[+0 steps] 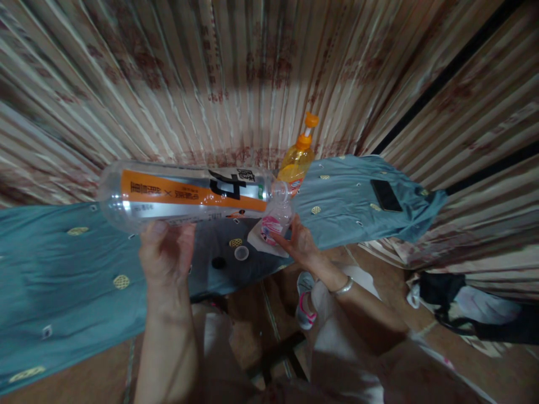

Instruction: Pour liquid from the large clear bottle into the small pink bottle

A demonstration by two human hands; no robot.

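Note:
My left hand (165, 247) is wrapped around the underside of a large clear plastic bottle (185, 193) with an orange and silver label. The bottle lies nearly level in the air, its neck pointing right. In my right hand (298, 244) is a small clear bottle (275, 221) with a pink label, held upright with its mouth beside the large bottle's neck. Whether the two mouths touch, I cannot tell. Behind them stands an orange pump bottle (297, 160). A white sheet (257, 240) shows beneath the small bottle.
A long surface under a teal patterned cloth (84, 258) runs across the view. On it are a dark cap (218, 262), a clear round lid (241, 253) and a black phone (386, 195). A pleated curtain (252, 73) hangs behind. Bags and cloth (475, 308) lie at right.

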